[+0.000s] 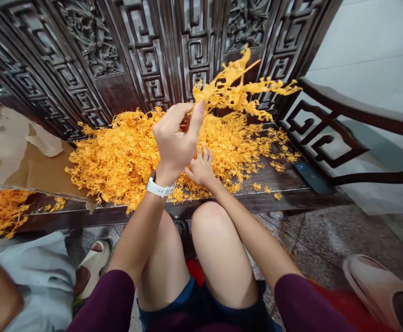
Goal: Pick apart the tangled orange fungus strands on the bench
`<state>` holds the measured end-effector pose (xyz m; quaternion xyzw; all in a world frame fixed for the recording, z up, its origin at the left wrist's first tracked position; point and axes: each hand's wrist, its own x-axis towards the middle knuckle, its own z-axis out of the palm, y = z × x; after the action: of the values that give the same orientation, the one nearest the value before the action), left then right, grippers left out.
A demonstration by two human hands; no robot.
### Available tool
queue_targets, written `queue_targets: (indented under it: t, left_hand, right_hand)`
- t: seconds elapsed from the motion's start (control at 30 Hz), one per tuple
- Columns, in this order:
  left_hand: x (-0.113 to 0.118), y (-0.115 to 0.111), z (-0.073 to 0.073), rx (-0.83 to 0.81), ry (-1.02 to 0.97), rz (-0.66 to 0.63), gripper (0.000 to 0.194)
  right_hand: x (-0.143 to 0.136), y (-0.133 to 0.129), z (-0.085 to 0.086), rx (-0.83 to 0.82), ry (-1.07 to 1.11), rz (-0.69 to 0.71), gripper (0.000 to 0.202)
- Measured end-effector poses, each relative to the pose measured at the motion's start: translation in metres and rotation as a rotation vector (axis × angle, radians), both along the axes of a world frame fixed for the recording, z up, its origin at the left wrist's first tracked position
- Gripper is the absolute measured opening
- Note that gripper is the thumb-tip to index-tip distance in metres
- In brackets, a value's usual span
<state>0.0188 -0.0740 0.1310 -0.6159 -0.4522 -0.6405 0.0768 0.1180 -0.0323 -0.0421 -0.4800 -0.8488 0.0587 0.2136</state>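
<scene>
Raised above the bench, my left hand [177, 136], with a white-banded watch at the wrist, pinches a branched orange-yellow plastic piece [236, 90] that spreads out to the right. A large heap of small orange-yellow plastic pieces [118, 157] lies on the dark wooden bench [280, 184] behind and around both hands. My right hand [203, 168] is lower, at the front of the heap, with its fingers apart and touching the pieces. Nothing plainly held shows in it.
Torn cardboard [45, 170] stands at the left, beside another orange pile [1, 212]. A dark phone [313, 177] lies near the carved armrest [356, 101]. Carved wooden backrest behind. A person's clothed leg and sandal [94, 265] are at lower left; another shoe [377, 286] is at right.
</scene>
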Motion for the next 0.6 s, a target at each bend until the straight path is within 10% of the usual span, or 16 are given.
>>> queue_targets:
  t: [0.23, 0.4, 0.6]
  left_hand:
    - [-0.024, -0.019, 0.038, 0.45, -0.081, 0.172, 0.029]
    - [-0.053, -0.021, 0.066, 0.449, -0.211, 0.33, 0.039]
    - [-0.06, -0.003, 0.04, 0.166, -0.244, 0.147, 0.04]
  right_hand:
    - [-0.002, 0.002, -0.005, 0.004, 0.048, -0.012, 0.059]
    - [0.0, -0.001, -0.002, 0.033, -0.001, -0.018, 0.061]
    - [0.0, -0.002, 0.001, 0.021, 0.023, -0.019, 0.059]
